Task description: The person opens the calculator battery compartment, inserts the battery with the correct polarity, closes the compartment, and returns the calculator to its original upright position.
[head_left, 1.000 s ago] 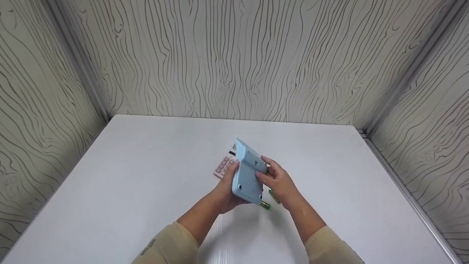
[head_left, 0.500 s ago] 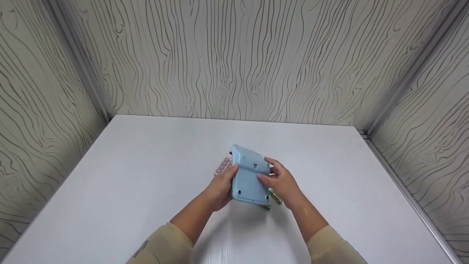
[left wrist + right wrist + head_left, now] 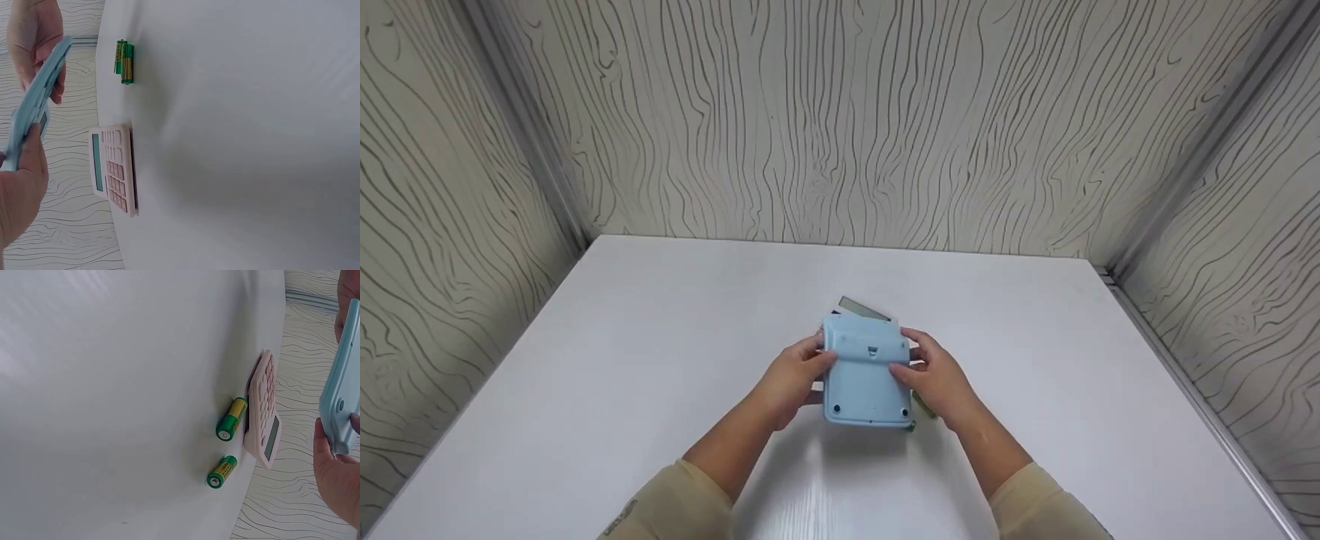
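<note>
A light blue calculator (image 3: 871, 386) is held up off the table between both hands, its back with a small battery-cover latch facing the head camera. At its left edge my left hand (image 3: 787, 384) grips it, thumb on the back. My right hand (image 3: 943, 381) pinches the right edge, thumb on the back and fingers behind. Beyond it a pink calculator (image 3: 115, 169) lies on the table, mostly hidden in the head view. Two green and gold batteries (image 3: 232, 419) lie close to the pink calculator in the right wrist view.
The white table (image 3: 675, 322) carries these things near its middle. Panels with a wood-grain line pattern (image 3: 810, 120) stand at the back and both sides, joined by grey metal corner strips (image 3: 521, 135).
The blue calculator has turned from a slanted, edge-on pose to show its back squarely. My left hand has shifted left and changed its grip; the right hand keeps hold.
</note>
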A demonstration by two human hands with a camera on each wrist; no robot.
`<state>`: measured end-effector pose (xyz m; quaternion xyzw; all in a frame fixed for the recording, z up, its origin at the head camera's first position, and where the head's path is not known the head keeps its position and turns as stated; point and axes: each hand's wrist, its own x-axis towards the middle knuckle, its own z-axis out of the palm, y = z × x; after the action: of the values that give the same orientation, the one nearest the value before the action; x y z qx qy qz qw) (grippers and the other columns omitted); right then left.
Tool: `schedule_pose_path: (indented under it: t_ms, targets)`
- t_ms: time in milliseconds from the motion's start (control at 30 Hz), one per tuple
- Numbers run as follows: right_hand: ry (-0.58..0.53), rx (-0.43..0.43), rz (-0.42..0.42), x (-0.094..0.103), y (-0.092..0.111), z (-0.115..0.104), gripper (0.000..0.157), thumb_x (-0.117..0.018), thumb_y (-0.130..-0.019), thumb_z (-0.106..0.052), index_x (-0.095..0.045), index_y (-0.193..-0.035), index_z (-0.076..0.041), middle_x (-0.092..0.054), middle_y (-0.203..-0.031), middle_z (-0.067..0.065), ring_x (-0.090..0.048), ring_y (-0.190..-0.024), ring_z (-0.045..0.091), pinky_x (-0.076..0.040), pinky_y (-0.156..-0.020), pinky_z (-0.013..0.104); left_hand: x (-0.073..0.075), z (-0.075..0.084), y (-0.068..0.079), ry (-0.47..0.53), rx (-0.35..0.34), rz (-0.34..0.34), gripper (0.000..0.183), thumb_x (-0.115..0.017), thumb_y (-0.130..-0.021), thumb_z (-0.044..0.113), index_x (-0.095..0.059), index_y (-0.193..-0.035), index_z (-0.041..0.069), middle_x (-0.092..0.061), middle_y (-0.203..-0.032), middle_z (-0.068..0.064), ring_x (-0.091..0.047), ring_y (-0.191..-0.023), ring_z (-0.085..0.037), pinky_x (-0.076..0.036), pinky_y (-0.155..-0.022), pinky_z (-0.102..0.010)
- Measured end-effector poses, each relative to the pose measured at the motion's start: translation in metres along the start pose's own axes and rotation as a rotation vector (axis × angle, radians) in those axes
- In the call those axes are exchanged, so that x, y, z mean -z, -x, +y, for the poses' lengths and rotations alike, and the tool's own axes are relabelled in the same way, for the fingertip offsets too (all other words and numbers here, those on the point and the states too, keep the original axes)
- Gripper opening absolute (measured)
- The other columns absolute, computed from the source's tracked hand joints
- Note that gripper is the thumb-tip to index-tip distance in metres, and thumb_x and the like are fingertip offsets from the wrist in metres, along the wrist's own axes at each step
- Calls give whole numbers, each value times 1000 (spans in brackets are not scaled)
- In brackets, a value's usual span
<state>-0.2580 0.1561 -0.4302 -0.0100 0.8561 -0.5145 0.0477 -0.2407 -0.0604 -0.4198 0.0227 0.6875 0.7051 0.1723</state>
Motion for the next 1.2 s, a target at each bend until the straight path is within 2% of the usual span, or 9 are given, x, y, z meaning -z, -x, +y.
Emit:
schedule_pose_path:
  t_ms: [167, 333, 633, 1033, 1200]
  targets:
    - [42, -2, 11, -1, 2, -2, 61, -68, -82, -20, -40, -137, -22, -58, -111, 7, -58, -98, 19, -48, -86, 39, 5, -1, 1, -45, 26, 54, 48, -56, -91, 30, -45, -134, 14, -55, -122, -8, -58, -104, -24, -51, -79, -41]
    - [93, -5, 10, -3, 2, -3, 61, -68, -83, -21, -39, -137, -21, -57, -112, 7, -57, -98, 19, -49, -85, 39, 10, -1, 1, -98, 59, 86, 48, -59, -90, 27, -46, -133, 10, -56, -120, -9, -59, -102, -24, -53, -76, -39]
    - [128, -9, -65, -12, 3, -2, 66, -70, -81, -20, -37, -138, -15, -57, -105, 8, -58, -93, 18, -51, -78, 32, 18, -5, 2, -198, 130, 118, 48, -59, -89, 23, -46, -131, 4, -56, -121, -12, -61, -99, -24, -53, -74, -37]
    - [214, -27, -168, -20, 10, 5, 70, -73, -77, -27, -38, -137, -13, -57, -94, 5, -54, -80, 17, -49, -68, 30, 26, -17, 12, -245, 188, 73, 43, -61, -87, 21, -47, -124, 2, -57, -112, -14, -62, -91, -24, -54, -71, -37]
    - [205, -20, -210, -25, 15, 9, 69, -73, -77, -25, -39, -136, -11, -57, -92, 6, -55, -78, 17, -50, -68, 29, 29, -25, 15, -290, 218, 58, 42, -63, -86, 23, -49, -119, 2, -59, -105, -12, -62, -88, -23, -54, -69, -37]
